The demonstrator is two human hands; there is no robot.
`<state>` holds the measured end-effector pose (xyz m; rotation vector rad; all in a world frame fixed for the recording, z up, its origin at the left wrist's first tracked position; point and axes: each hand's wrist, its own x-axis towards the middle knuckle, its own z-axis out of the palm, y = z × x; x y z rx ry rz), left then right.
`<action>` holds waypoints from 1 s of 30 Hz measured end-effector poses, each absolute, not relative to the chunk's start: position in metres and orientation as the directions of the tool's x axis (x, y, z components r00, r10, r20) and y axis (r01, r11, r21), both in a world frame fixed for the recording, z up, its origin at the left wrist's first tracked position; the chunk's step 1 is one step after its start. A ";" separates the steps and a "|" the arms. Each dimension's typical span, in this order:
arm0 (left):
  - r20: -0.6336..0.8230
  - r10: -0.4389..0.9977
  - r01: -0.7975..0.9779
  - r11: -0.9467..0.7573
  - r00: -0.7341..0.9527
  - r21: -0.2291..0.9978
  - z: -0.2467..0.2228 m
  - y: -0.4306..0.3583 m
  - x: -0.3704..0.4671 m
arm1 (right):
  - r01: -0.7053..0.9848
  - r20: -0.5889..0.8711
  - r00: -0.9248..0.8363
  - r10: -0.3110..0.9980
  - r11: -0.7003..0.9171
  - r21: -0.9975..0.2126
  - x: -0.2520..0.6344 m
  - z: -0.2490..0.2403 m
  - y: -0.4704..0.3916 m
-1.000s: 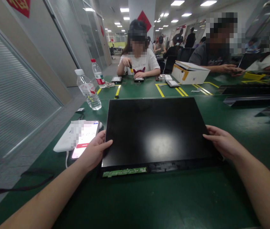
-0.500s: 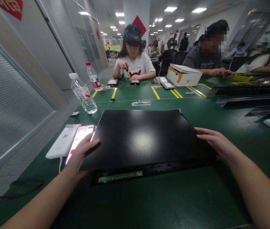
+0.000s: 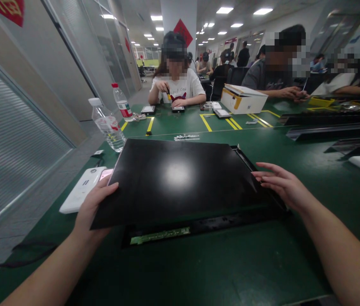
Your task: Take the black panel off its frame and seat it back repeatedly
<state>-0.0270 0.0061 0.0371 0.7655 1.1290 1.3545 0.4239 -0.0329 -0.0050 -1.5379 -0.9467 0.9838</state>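
A glossy black flat panel (image 3: 170, 191), like a display screen, is tilted with its left side lifted. My left hand (image 3: 92, 206) grips its left edge, thumb on top and fingers underneath. Below it lies a black frame (image 3: 231, 222) on the green table, with a strip of green circuit board (image 3: 161, 235) along its near side. At the panel's right edge, my right hand (image 3: 283, 185) has its fingers apart; whether the fingertips touch the panel I cannot tell. The panel hides most of the frame's inside.
Left of the panel are a white device (image 3: 81, 191), a partly hidden phone (image 3: 106, 173) and two water bottles, one near (image 3: 110, 129), one farther (image 3: 123, 104). A white box (image 3: 243, 102) stands at the back. Black metal strips (image 3: 329, 119) lie right. Across sits a co-worker (image 3: 176, 85).
The panel has shifted left and its left side has risen, showing more of the frame at the right. My left hand moved left with it. My right hand's fingers have spread off the edge.
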 end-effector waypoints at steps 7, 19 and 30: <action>-0.172 0.979 -0.363 0.120 -0.113 0.924 0.033 0.006 -0.030 | 0.195 -0.120 0.336 0.934 -0.194 -0.961 0.419 -0.004 -0.032; -0.212 0.975 -0.303 0.184 -0.062 0.935 0.028 0.005 -0.023 | 0.228 -0.091 0.475 0.875 -0.222 -0.948 0.430 -0.010 -0.029; -0.241 0.971 -0.198 0.234 -0.009 0.952 0.007 0.004 -0.021 | 0.304 -0.053 0.547 0.836 -0.257 -0.917 0.439 -0.013 -0.027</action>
